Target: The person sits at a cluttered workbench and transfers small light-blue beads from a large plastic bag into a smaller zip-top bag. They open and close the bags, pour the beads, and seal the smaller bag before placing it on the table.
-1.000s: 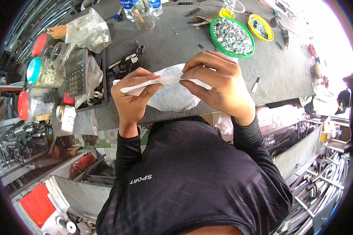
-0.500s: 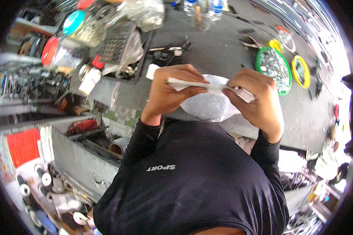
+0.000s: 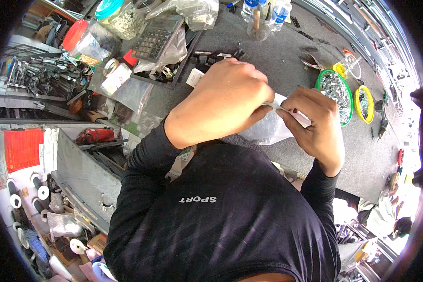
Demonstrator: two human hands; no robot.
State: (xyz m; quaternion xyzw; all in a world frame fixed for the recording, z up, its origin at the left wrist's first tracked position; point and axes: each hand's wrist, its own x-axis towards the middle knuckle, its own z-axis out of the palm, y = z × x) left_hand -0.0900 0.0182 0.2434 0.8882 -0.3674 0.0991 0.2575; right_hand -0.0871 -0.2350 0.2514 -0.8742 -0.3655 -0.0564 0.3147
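Between my hands, over the near part of the dark worktop (image 3: 357, 160), is a whitish see-through plastic bag (image 3: 268, 129). My left hand (image 3: 225, 96) is closed, its thumb and fingers pinching the bag's gathered top edge. Beside it, my right hand (image 3: 312, 120) pinches the same edge between thumb and fingertips, and a flap of the plastic sticks out past the thumb. The bag hangs below both hands. Its contents are hard to make out, and the back of my left hand hides part of it.
To the right stand a green-rimmed basket (image 3: 348, 101) of small shiny metal parts and a smaller yellow-rimmed basket (image 3: 372, 104). A calculator (image 3: 152, 42) lies over a black tray (image 3: 176, 83) at the left, near a red-lidded jar (image 3: 75, 35). Water bottles (image 3: 281, 13) stand at the back.
My left hand has moved right and turned over, back upward, closing in on my right hand. The bag's stretched-out edge is now gathered between them. The whole view has shifted slightly.
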